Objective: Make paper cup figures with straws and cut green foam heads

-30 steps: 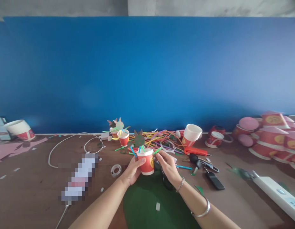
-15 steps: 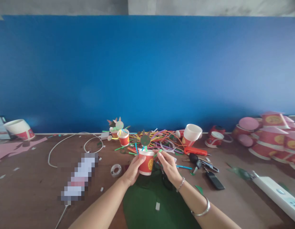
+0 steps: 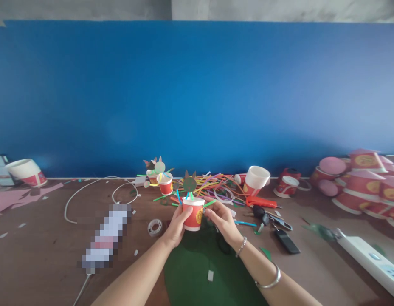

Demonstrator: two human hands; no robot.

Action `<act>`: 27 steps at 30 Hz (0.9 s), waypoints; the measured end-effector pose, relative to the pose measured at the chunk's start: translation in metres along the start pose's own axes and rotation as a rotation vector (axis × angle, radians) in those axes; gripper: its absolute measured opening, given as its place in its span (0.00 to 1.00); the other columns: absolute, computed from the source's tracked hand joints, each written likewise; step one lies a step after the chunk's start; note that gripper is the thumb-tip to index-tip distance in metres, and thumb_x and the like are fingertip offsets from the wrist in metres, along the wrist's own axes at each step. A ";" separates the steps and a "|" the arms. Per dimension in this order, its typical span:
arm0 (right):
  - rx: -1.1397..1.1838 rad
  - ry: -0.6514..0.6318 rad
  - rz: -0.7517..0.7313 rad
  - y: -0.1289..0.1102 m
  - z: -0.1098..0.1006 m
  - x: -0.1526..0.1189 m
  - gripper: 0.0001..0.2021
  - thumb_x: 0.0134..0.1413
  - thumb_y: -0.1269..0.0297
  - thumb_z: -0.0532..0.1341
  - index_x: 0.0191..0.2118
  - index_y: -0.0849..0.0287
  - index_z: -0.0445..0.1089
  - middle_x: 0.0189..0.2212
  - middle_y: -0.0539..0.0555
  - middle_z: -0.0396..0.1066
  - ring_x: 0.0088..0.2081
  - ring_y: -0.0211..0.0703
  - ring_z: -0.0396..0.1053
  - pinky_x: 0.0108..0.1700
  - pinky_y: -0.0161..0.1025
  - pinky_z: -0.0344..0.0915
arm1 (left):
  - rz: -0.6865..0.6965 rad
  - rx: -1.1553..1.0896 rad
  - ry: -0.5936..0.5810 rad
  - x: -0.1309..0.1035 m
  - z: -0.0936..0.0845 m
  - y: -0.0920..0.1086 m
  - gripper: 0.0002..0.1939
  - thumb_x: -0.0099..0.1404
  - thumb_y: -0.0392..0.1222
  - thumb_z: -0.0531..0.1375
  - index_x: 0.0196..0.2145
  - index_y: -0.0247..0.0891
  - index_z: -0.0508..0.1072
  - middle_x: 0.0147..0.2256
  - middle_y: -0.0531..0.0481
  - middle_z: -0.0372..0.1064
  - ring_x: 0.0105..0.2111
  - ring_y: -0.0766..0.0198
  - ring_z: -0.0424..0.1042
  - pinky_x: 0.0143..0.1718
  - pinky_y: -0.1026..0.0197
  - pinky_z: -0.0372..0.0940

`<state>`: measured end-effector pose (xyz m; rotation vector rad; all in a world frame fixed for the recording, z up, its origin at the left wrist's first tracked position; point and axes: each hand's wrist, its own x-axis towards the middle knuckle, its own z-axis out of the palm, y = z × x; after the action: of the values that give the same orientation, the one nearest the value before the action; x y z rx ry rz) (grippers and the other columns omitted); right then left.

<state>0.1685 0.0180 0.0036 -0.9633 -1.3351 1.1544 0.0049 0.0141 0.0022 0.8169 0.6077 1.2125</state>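
My left hand [image 3: 178,225] is wrapped around a small red-and-white paper cup [image 3: 192,219] with a yellow emblem, held upright. A dark green paper disc [image 3: 189,184] with pointed tips stands above the cup's rim on a light green stem. Blue straws [image 3: 178,196] poke up at the rim's left, one with a small dark disc at its end. On the right side, a green straw [image 3: 210,203] juts outward from near the rim. My right hand [image 3: 222,219] has thumb and forefinger closed at this straw, close against the cup. Its other fingers are partly hidden.
Behind lie a heap of coloured straws [image 3: 212,185] and finished-looking cups [image 3: 165,185]. Green paper [image 3: 212,259] lies beneath my hands. Tape [image 3: 155,228] is at left; an orange tool [image 3: 261,202], keys [image 3: 262,216], stacked cups [image 3: 359,191] and a power strip [image 3: 369,259] are at right.
The cup has shifted slightly left and up with my left hand. The green straw now shows longer at the cup's right side, and my right fingers sit lower beside it.
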 end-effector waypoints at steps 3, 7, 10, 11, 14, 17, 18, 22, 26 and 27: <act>-0.010 0.010 0.006 -0.002 0.000 0.000 0.23 0.49 0.49 0.63 0.48 0.59 0.70 0.24 0.50 0.67 0.26 0.36 0.63 0.28 0.33 0.63 | 0.005 0.014 -0.010 0.000 0.002 0.002 0.23 0.57 0.47 0.64 0.48 0.34 0.70 0.46 0.39 0.72 0.47 0.49 0.70 0.48 0.54 0.61; -0.018 0.026 0.024 -0.004 -0.001 0.000 0.23 0.51 0.47 0.61 0.45 0.60 0.72 0.23 0.50 0.67 0.24 0.35 0.62 0.26 0.33 0.62 | 0.012 0.030 -0.034 -0.002 0.003 0.003 0.22 0.57 0.46 0.64 0.48 0.34 0.70 0.45 0.40 0.73 0.47 0.49 0.70 0.47 0.54 0.62; -0.022 0.025 0.026 -0.004 -0.001 -0.001 0.24 0.52 0.46 0.59 0.45 0.61 0.72 0.23 0.51 0.67 0.24 0.35 0.62 0.26 0.33 0.61 | 0.014 0.027 -0.039 -0.003 0.003 0.003 0.22 0.58 0.46 0.64 0.48 0.34 0.70 0.46 0.40 0.72 0.47 0.50 0.70 0.47 0.55 0.62; -0.023 0.024 0.023 -0.004 -0.001 -0.001 0.23 0.53 0.46 0.59 0.45 0.61 0.72 0.23 0.51 0.67 0.25 0.35 0.62 0.26 0.33 0.61 | 0.016 0.027 -0.042 -0.003 0.002 0.003 0.22 0.58 0.46 0.63 0.48 0.34 0.70 0.46 0.40 0.72 0.47 0.50 0.70 0.47 0.55 0.62; -0.021 0.023 0.017 -0.003 -0.002 -0.001 0.23 0.54 0.47 0.58 0.45 0.61 0.72 0.24 0.51 0.67 0.25 0.35 0.62 0.27 0.32 0.61 | 0.020 0.038 -0.069 -0.002 0.001 0.002 0.21 0.59 0.46 0.63 0.48 0.34 0.71 0.46 0.39 0.72 0.47 0.50 0.70 0.47 0.55 0.62; -0.015 0.015 0.016 -0.002 -0.002 -0.001 0.22 0.54 0.47 0.58 0.44 0.61 0.71 0.24 0.50 0.67 0.25 0.36 0.62 0.27 0.33 0.61 | 0.018 0.044 -0.105 -0.002 0.001 0.003 0.21 0.60 0.46 0.62 0.49 0.33 0.71 0.45 0.39 0.72 0.48 0.50 0.69 0.47 0.55 0.62; -0.013 0.011 0.015 -0.001 -0.002 -0.002 0.21 0.54 0.47 0.58 0.43 0.61 0.71 0.24 0.50 0.67 0.25 0.36 0.63 0.27 0.33 0.61 | 0.017 0.046 -0.115 -0.001 0.001 0.003 0.22 0.60 0.46 0.62 0.49 0.33 0.71 0.45 0.39 0.72 0.48 0.49 0.69 0.47 0.55 0.62; -0.016 -0.008 0.007 0.000 -0.002 -0.001 0.19 0.55 0.47 0.57 0.31 0.60 0.69 0.21 0.49 0.65 0.24 0.35 0.62 0.27 0.32 0.60 | -0.003 0.069 -0.144 -0.002 0.002 0.004 0.22 0.59 0.46 0.63 0.49 0.34 0.72 0.45 0.39 0.72 0.48 0.49 0.69 0.47 0.54 0.62; -0.016 -0.012 0.015 -0.001 -0.003 -0.001 0.21 0.53 0.45 0.58 0.24 0.60 0.65 0.18 0.48 0.63 0.22 0.34 0.60 0.26 0.32 0.58 | -0.045 0.100 -0.128 -0.004 0.002 0.005 0.23 0.55 0.48 0.66 0.46 0.35 0.73 0.44 0.40 0.73 0.46 0.49 0.70 0.46 0.55 0.61; -0.021 -0.011 0.017 -0.002 -0.003 -0.001 0.21 0.53 0.45 0.58 0.23 0.60 0.64 0.18 0.48 0.63 0.22 0.34 0.60 0.26 0.32 0.58 | -0.050 0.102 -0.123 -0.004 0.002 0.005 0.23 0.54 0.49 0.66 0.46 0.35 0.74 0.43 0.40 0.74 0.46 0.49 0.70 0.46 0.55 0.61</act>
<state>0.1715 0.0172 0.0049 -0.9866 -1.3526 1.1621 0.0029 0.0105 0.0073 0.9500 0.5898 1.0843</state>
